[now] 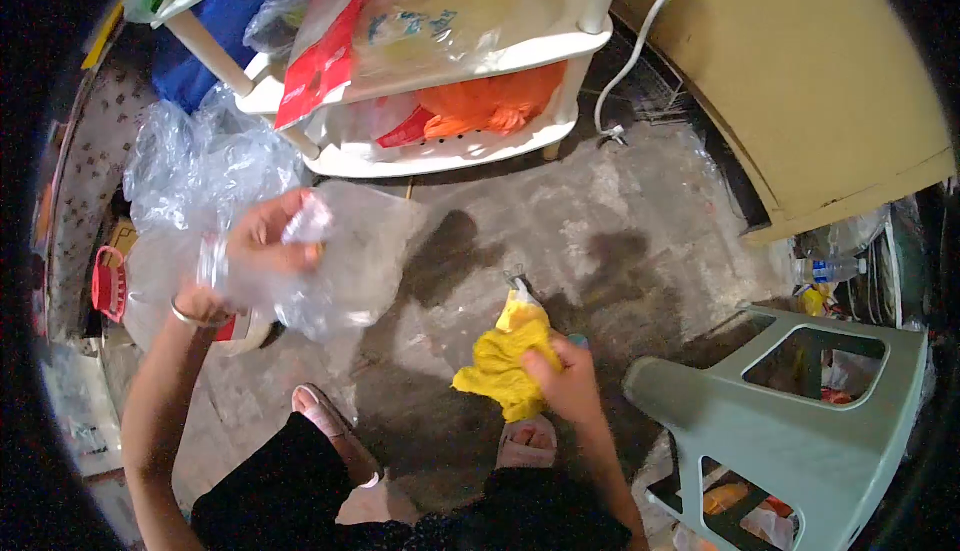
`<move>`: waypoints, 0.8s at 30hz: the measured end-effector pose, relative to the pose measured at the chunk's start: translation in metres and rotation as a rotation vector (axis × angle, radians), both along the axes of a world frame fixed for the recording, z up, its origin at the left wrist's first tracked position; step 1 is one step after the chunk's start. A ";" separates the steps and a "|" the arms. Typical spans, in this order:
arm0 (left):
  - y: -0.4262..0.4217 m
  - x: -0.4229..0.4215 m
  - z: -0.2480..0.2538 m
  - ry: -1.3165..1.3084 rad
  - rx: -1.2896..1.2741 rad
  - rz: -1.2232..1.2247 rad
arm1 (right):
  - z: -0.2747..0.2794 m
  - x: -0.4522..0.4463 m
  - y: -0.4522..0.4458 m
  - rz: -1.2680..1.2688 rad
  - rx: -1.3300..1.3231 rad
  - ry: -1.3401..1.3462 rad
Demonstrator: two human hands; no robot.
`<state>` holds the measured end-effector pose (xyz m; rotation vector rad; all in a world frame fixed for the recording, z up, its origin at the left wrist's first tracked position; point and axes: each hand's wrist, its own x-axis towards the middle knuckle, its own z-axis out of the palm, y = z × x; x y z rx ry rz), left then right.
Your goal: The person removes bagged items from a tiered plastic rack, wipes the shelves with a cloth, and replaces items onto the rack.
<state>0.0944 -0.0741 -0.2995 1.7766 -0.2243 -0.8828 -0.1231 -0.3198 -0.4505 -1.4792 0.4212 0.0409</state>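
My left hand, a bangle on its wrist, grips a clear plastic bag with bent fingers. The bag hangs loosely to the right of the hand and is smeared by motion. Lower down, my right hand is closed on a crumpled yellow cloth, its thumb pressed on top. At the cloth's upper end shows a small white and yellow piece, which I cannot make out. A large jug with a red cap stands behind my left wrist.
A white shelf rack holds plastic bags, including an orange bag. A grey-green stool is at the right, near a plastic bottle. Clear plastic wrapping lies left of the rack. A white cable hangs down to the floor.
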 end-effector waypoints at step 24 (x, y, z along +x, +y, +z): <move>-0.114 -0.023 0.041 -0.279 -0.409 -0.249 | 0.279 -0.112 -0.155 -1.331 -0.982 -0.472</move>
